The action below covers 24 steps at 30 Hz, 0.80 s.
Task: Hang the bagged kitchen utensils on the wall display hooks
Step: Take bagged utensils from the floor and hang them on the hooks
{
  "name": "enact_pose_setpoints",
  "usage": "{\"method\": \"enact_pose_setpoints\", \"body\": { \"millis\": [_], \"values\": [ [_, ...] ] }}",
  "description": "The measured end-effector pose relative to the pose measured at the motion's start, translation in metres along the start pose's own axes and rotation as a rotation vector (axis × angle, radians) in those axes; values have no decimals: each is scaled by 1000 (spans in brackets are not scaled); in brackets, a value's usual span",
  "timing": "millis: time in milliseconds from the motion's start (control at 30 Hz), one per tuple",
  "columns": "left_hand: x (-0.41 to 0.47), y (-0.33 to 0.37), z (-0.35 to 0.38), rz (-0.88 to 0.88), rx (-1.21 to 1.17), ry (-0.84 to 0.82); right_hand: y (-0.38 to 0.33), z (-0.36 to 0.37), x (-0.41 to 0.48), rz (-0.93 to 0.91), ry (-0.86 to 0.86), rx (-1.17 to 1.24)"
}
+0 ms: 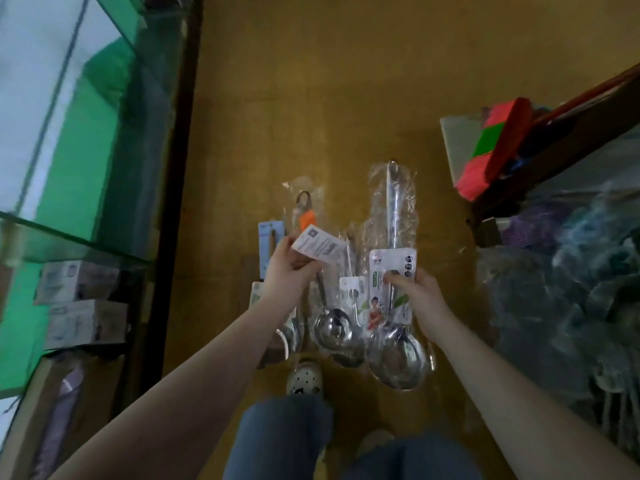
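Left hand (289,268) grips utensil bundle (322,306); right hand (420,294) pinches bagged ladle (394,271) alongside.

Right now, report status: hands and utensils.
Left hand grips several bagged utensils. Right hand grips bagged ladle. No hooks in view.

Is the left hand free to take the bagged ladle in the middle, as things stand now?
Probably not at once. The left hand is closed on other bagged utensils and a white label card. The ladle hangs close beside it, with nothing between them.
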<state>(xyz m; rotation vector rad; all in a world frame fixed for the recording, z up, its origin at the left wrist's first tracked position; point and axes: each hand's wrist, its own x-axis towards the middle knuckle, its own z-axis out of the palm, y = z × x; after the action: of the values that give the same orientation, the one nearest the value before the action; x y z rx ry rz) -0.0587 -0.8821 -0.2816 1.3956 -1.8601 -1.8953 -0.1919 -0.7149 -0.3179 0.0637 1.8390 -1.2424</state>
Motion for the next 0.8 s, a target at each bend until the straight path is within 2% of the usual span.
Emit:
{"method": "enact_pose_setpoints", "body": {
  "millis": [200, 367, 500, 800],
  "values": [
    [78, -115, 34, -27, 2, 118, 84, 27, 106, -30, 2, -99],
    [134, -182, 57, -1, 19, 126, 134, 38, 168, -100, -14, -128],
    [166, -216, 67, 11, 62, 98, 153, 48, 199, -179, -37, -243],
    [184, -235, 86, -1, 356, 50, 181, 45, 208, -245, 52, -229]
  ]
}}
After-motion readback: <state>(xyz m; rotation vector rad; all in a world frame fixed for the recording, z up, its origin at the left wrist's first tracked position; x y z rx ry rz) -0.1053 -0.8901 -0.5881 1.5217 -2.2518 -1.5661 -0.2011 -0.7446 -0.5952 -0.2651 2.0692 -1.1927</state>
